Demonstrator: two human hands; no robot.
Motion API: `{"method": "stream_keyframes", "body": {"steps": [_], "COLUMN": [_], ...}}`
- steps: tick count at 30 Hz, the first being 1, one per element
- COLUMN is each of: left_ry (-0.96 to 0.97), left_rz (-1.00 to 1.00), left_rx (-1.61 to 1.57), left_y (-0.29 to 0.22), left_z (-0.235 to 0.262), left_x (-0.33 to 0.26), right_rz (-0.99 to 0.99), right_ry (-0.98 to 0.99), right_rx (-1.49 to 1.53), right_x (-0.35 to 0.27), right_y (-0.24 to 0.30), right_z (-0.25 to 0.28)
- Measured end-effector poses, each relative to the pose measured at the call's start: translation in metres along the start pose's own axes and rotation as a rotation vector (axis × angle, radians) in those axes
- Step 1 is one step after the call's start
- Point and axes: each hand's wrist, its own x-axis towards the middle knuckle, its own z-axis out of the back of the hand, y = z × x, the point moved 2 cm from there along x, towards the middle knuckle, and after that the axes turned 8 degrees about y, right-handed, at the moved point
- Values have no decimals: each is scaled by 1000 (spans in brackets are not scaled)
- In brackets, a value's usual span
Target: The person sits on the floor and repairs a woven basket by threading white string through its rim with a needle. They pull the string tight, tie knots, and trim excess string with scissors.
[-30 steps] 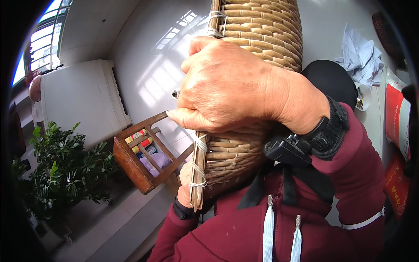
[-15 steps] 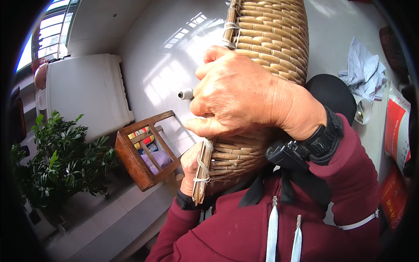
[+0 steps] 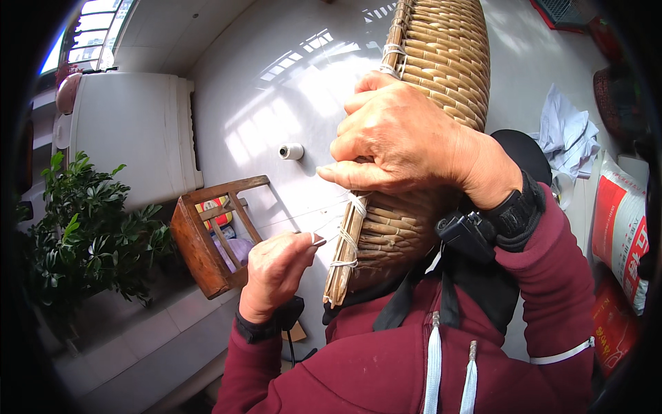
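Wicker basket [image 3: 441, 76] sits clamped under my right hand [image 3: 407, 141]; my left hand [image 3: 276, 269] pinches the string [image 3: 331, 231] below those fingers. If I pull too hard, I reckon the string snaps or its wraps slip.

Bright daylight from the window [image 3: 89, 27] at upper left. Sun patches in window-pane shapes across the pale floor [image 3: 276, 110], mild glare there. Soft shadows under the stool [image 3: 210, 238]. Strong fisheye bending, black vignette round the rim. Sharp at centre, softer toward the edges.
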Motion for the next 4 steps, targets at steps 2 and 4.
{"method": "stream_keyframes", "body": {"steps": [2, 4], "left_ry": [31, 54], "left_rz": [40, 19], "left_rx": [-10, 45], "left_y": [-8, -13], "left_z": [12, 21], "left_x": [-6, -4], "right_rz": [-15, -8], "right_ry": [23, 34], "right_rx": [10, 16], "right_x": [0, 4], "right_y": [1, 2], "right_z": [1, 4]}}
